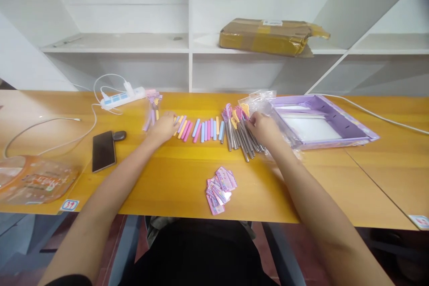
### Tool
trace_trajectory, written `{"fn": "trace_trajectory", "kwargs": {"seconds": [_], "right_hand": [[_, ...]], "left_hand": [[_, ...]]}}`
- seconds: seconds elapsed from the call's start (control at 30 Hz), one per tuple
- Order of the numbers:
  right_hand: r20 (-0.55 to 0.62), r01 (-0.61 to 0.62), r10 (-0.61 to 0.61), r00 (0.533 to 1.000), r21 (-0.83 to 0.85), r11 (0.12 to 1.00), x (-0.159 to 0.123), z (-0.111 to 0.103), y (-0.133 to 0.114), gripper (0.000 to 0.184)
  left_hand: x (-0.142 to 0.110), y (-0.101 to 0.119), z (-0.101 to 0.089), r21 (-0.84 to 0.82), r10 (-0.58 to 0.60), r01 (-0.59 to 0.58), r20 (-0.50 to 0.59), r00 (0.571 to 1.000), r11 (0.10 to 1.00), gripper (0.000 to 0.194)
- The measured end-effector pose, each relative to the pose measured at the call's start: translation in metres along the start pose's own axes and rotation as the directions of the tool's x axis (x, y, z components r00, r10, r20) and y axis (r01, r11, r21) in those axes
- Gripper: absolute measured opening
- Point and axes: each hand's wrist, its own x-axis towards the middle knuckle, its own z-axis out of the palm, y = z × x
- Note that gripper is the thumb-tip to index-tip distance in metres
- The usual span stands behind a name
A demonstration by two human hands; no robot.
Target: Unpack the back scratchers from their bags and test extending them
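Note:
A row of pastel sleeves (201, 128) in pink, blue and yellow lies on the wooden table (174, 178). My left hand (164, 126) rests at the row's left end, fingers curled on a yellow sleeve. A pile of metal forks with coloured tips (239, 132) lies to the right. My right hand (263, 127) is closed over the pile, fingers pinching one fork. Finished pieces in a clear bag (152, 107) lie beyond my left hand. A heap of small pink cards (220, 189) sits near the front edge.
A purple tray (355, 129) in plastic wrap stands at the right. A black phone (103, 150), a small dark case (119, 135), a power strip (122, 96) with cables and an orange packet (31, 181) lie at the left. White shelves hold a cardboard parcel (271, 36).

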Motion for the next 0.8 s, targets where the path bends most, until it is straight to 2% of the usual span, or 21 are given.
{"fn": "trace_trajectory", "kwargs": {"seconds": [0.17, 0.3, 0.37, 0.47, 0.57, 0.8], "right_hand": [[-0.023, -0.009, 0.009, 1.000, 0.001, 1.000, -0.007, 0.005, 0.006, 0.016], [-0.025, 0.023, -0.022, 0.999, 0.017, 1.000, -0.011, 0.008, 0.009, 0.020], [-0.065, 0.056, -0.053, 0.996, 0.037, 0.998, -0.013, 0.008, 0.012, 0.020], [-0.150, 0.090, -0.078, 0.986, 0.074, 0.993, -0.015, 0.008, 0.015, 0.018], [-0.198, 0.087, -0.063, 0.978, 0.115, 0.990, -0.015, 0.009, 0.017, 0.020], [-0.242, 0.100, -0.062, 0.968, 0.148, 0.984, -0.015, 0.013, 0.015, 0.023]], "left_hand": [[-0.007, -0.005, 0.004, -0.051, 0.021, -0.025, -0.070, 0.997, 0.998, 0.024], [-0.002, -0.025, -0.004, -0.055, -0.008, 0.000, -0.153, 0.988, 0.998, 0.022], [0.002, -0.039, -0.008, -0.041, -0.035, 0.027, -0.202, 0.979, 0.999, 0.024], [0.007, -0.061, -0.009, 0.001, -0.128, 0.133, -0.275, 0.953, 0.991, 0.031], [0.011, -0.078, -0.004, 0.015, -0.253, 0.269, -0.296, 0.921, 0.963, 0.043], [0.017, -0.092, 0.001, -0.051, -0.425, 0.429, -0.278, 0.861, 0.902, 0.069]]}}
